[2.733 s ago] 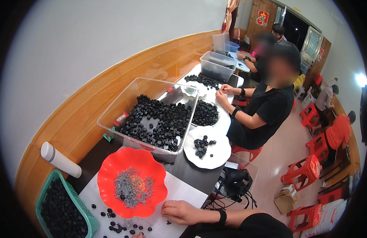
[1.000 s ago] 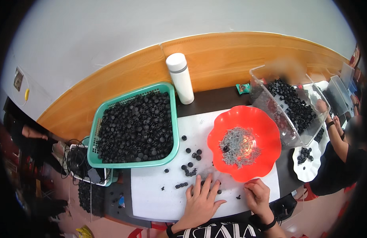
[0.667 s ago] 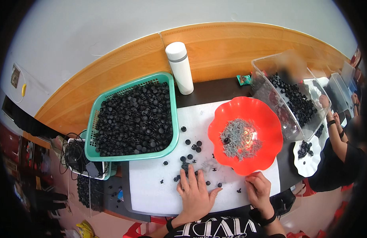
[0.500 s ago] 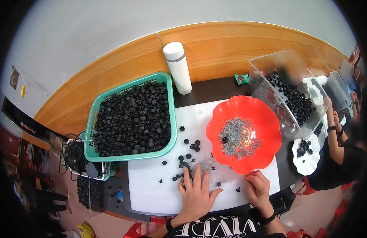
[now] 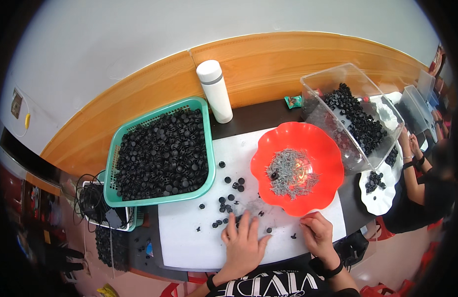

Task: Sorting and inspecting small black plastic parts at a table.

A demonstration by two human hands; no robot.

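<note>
My left hand (image 5: 243, 245) lies with fingers spread on the white sheet (image 5: 189, 247), its fingertips beside several loose round black plastic caps (image 5: 222, 200). Just in front of a red scalloped bowl (image 5: 333, 163), my right hand (image 5: 319, 234) is closed in a pinch. Whatever it may hold is too small or hidden to make out. Thin grey metal pins or screws (image 5: 287, 171) are heaped in the bowl, with a black piece among them. A small black part (image 5: 294, 236) lies on the sheet between my hands.
A green basket (image 5: 209, 163) full of black caps stands at the left, a white bottle (image 5: 218, 94) behind it. At the right are a clear bin (image 5: 333, 123) of black parts and a white scalloped plate (image 5: 382, 203). Another person's arm (image 5: 412, 173) is beyond.
The whole view has shifted slightly, so everything sits a little further left. My left hand stays spread on the sheet and my right hand stays pinched by the bowl.
</note>
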